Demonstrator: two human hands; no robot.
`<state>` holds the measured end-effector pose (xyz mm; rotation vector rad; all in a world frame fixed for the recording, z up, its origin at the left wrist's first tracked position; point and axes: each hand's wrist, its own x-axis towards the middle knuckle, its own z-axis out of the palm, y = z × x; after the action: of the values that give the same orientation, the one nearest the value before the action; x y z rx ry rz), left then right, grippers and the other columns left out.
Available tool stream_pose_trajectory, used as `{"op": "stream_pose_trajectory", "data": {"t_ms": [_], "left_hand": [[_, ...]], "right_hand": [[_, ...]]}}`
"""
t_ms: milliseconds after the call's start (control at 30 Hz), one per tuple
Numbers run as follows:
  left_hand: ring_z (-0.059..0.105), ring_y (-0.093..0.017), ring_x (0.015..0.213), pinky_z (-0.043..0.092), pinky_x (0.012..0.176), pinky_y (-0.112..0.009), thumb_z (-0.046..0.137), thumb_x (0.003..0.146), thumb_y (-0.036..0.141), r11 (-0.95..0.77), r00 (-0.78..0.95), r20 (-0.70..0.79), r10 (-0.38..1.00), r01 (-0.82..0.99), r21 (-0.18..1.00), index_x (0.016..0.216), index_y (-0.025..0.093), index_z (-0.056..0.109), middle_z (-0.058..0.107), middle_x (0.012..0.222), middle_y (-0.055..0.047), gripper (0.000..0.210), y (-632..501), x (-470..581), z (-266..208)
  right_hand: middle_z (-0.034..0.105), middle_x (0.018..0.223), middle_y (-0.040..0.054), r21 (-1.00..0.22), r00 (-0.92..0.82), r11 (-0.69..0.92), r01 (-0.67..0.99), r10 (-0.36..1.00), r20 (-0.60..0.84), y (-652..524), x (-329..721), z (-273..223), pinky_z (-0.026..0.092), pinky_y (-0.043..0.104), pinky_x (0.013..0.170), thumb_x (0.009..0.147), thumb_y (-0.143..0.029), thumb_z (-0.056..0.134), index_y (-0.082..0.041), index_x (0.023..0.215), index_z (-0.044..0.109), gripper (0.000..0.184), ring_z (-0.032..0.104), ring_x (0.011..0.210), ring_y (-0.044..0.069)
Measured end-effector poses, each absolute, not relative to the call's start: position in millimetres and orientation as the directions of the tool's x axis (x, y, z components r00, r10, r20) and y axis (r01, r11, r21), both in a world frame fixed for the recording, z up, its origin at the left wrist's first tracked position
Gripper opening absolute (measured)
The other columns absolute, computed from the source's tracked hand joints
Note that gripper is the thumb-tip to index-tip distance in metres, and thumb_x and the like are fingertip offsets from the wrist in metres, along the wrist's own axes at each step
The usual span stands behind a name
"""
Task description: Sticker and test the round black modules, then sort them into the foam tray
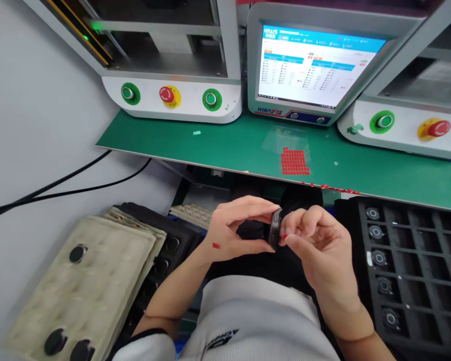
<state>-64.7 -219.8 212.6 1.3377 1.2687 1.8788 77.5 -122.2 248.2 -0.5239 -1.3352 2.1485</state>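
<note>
My left hand [229, 228] grips a dark, round smartwatch body [275, 229] by its rim, thumb below and fingers above, so that it stands on edge. Close against its right face, my right hand [323, 245] pinches a small red sticker [284, 236] between thumb and fingertips. Whether the sticker touches the watch body, I cannot tell. Another red piece [216, 245] is stuck near my left wrist. On the green bench lies a sheet of red stickers [295, 161], and loose red bits [338, 190] line the bench edge beside it.
Black compartment tray [408, 265] at right holds several watch bodies [379, 258]. At left, stacked beige trays [97, 260] carry dark round pieces [78, 253]. Behind the green bench [161, 135] stand a monitor [319, 65] and machines with push buttons [211, 99]. Black cables [63, 193] hang left.
</note>
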Motion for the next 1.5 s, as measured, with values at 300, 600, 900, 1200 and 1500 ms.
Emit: {"op": "stream_pose_trajectory", "data": {"t_ms": [300, 600, 900, 1200, 1500], "left_hand": [[0.071, -0.018, 0.096, 0.060, 0.086, -0.027, 0.089, 0.067, 0.027, -0.376, -0.340, 0.535, 0.773, 0.435, 0.818, 0.123, 0.021, 0.069, 0.074, 0.109, -0.011, 0.060, -225.0, -67.4, 224.0], [0.072, -0.017, 0.095, 0.060, 0.084, -0.025, 0.087, 0.070, 0.028, -0.382, -0.301, 0.552, 0.777, 0.472, 0.795, 0.124, 0.022, 0.068, 0.074, 0.110, -0.011, 0.058, -224.3, -67.5, 230.1], [0.072, -0.016, 0.096, 0.060, 0.086, -0.023, 0.085, 0.071, 0.029, -0.385, -0.298, 0.563, 0.770, 0.487, 0.784, 0.121, 0.018, 0.069, 0.074, 0.109, -0.011, 0.054, -224.3, -68.6, 230.5], [0.072, -0.015, 0.095, 0.060, 0.084, -0.021, 0.085, 0.071, 0.026, -0.403, -0.274, 0.594, 0.756, 0.520, 0.753, 0.122, 0.019, 0.069, 0.075, 0.109, -0.012, 0.054, -226.3, -72.0, 232.0], [0.072, -0.019, 0.100, 0.061, 0.086, -0.026, 0.086, 0.070, 0.021, -0.449, -0.381, 0.482, 0.789, 0.177, 0.876, 0.127, 0.024, 0.067, 0.071, 0.120, -0.011, 0.060, -218.4, -68.6, 208.0]], "right_hand": [[0.065, 0.074, -0.0051, -0.853, -0.806, -0.477, -0.210, 0.578, -0.124, -126.8, 81.1, 250.4, 0.050, 0.015, 0.064, 0.080, -0.006, 0.073, -0.020, 0.073, 0.053, 0.026, 0.059, 0.067, 0.005], [0.064, 0.075, -0.0053, -0.828, -0.811, -0.518, -0.215, 0.567, -0.144, -127.2, 81.6, 251.1, 0.051, 0.015, 0.061, 0.080, -0.005, 0.072, -0.020, 0.073, 0.052, 0.026, 0.057, 0.066, 0.006], [0.063, 0.074, -0.0052, -0.828, -0.798, -0.519, -0.210, 0.580, -0.161, -129.9, 81.3, 250.4, 0.049, 0.015, 0.060, 0.079, -0.003, 0.071, -0.021, 0.073, 0.052, 0.027, 0.055, 0.067, 0.006], [0.061, 0.071, -0.0044, -0.792, -0.803, -0.569, -0.222, 0.567, -0.183, -131.9, 77.6, 249.0, 0.047, 0.019, 0.058, 0.078, -0.008, 0.075, -0.020, 0.069, 0.050, 0.029, 0.052, 0.063, 0.008], [0.059, 0.079, -0.0040, -0.715, -0.730, -0.641, -0.280, 0.625, -0.275, -129.7, 69.1, 240.9, 0.051, 0.021, 0.060, 0.071, -0.014, 0.079, -0.021, 0.074, 0.055, 0.025, 0.057, 0.065, 0.008]]}}
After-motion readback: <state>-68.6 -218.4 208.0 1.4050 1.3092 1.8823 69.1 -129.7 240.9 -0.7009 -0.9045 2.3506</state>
